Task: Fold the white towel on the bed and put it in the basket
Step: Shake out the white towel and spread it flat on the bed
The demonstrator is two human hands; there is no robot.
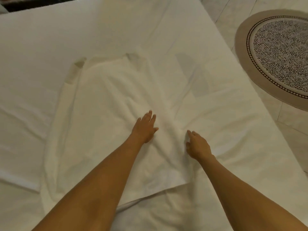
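The white towel (pixel 103 104) lies spread out on the bed (pixel 41 47), wrinkled, with its far corners curled over. My left hand (pixel 145 127) rests palm down on the towel's middle, fingers apart. My right hand (pixel 197 145) lies just to its right at the towel's right side, fingers slightly bent and touching the cloth. Neither hand holds anything. No basket is in view.
The bed's white sheet is creased around the towel. An oval rug (pixel 280 54) with a beige border and a speckled centre lies on the pale tiled floor (pixel 233 9) at the right, beyond the bed's edge.
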